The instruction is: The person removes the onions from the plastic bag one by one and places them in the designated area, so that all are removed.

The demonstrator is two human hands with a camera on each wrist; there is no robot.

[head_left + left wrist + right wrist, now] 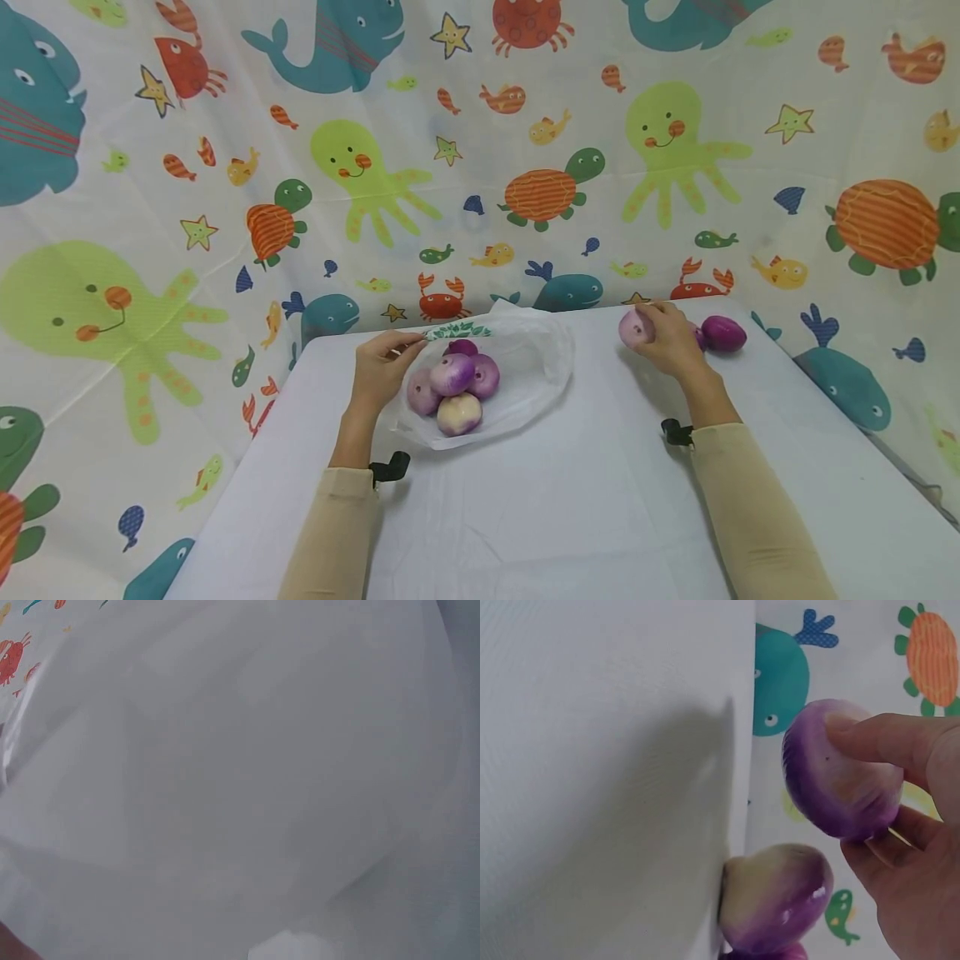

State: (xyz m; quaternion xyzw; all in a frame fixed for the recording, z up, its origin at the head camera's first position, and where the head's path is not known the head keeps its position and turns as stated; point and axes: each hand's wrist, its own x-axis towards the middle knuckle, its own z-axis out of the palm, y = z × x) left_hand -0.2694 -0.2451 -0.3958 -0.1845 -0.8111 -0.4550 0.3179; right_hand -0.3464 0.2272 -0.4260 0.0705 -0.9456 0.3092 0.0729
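Note:
My left hand [377, 371] pinches the rim of a thin white plastic bag [536, 375] at its left side, by a green leaf print. Inside the bag several onions sit in a heap, with a purple-and-white onion [453, 374] on top and a pale onion [460, 415] in front. The bag's film fills most of the left wrist view. At the table's far right, my right hand [672, 340] grips a pale purple onion [840, 776] between thumb and fingers. Below it in the right wrist view is another white-and-purple onion [780, 900], partly hidden by the hand in the head view.
A dark purple onion [723, 334] lies at the table's back right corner, just right of my right hand. White cloth covers the table [540, 517]. Behind it hangs a curtain [465, 225] printed with sea animals.

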